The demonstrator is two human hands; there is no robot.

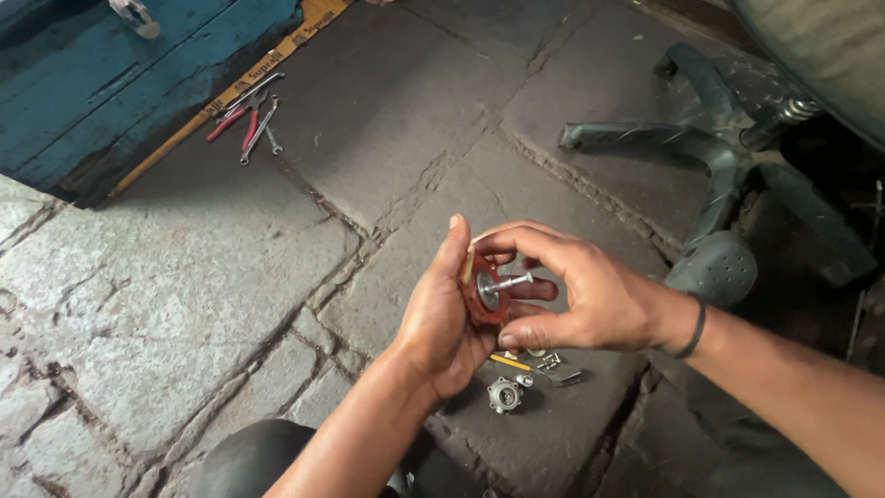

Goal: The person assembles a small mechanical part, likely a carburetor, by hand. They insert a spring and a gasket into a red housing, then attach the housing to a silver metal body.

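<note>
Far left, top: blue painted wooden board point(101, 83) w/ a yellow edge strip; beside it on the stone floor point(184, 304) lie red-handled pliers point(241, 120) and a few spanners point(263, 129), well apart from the hands, none in use. Centre: left hand point(442, 314) cups a red disc-shaped part point(481, 300) from behind and below, palm and thumb wrapped round its rim, so grasping it upright, facing the camera's right. A short metal bolt or shaft point(507, 281) w/ washer stands out of the disc's centre. Right hand point(576, 295) closes round the disc's other side, thumb under the rim, forefinger arched over the top, other fingers behind the shaft; grip on disc rim looks firm, but whether any finger turns the shaft cannot be told. Progress, as judged: disc is off whatever it belongs to and held clear above the floor; shaft seated in it; loose items below remain unfitted, i.e. a small silver flanged part point(504, 395), a yellow-handled tool point(510, 362), several small fasteners point(550, 361). So work appears mid-way, assy or disassy not distinguishable. Right: black chair base point(701, 175) w/ castor, seat cut off by frame edge. Hidden: disc's rear face, thread end of shaft, most of left-hand fingers; fasteners too small to identify by kind.
</note>
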